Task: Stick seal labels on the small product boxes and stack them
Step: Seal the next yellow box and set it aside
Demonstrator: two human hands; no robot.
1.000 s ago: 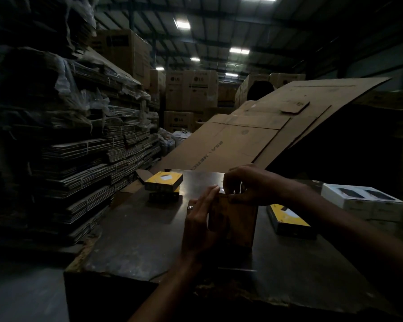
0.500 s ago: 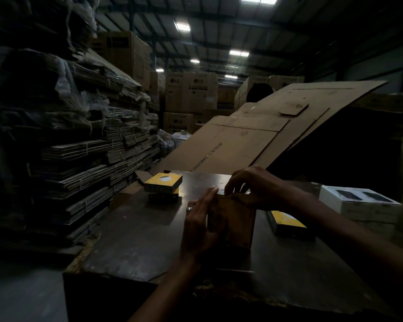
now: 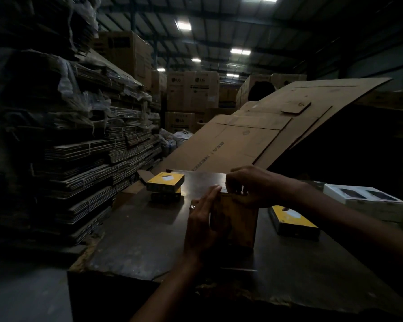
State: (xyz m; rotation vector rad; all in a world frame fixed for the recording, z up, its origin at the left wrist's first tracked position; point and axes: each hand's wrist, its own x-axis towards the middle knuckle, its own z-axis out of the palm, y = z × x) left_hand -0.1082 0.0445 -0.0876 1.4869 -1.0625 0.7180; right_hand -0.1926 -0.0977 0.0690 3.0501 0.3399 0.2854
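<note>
Centre frame, I see my left hand (image 3: 201, 223) flat, fingers straight against the upright yellow product box (image 3: 236, 225) on the dark table (image 3: 135, 240); my right hand (image 3: 249, 185) curls over its top edge, pinching there. Stacked yellow boxes (image 3: 165, 187) sit upper left.

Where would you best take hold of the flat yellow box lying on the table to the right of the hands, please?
The flat yellow box lies face up, so come from above and pinch its two long side edges; its low height leaves little else to hold.
</note>
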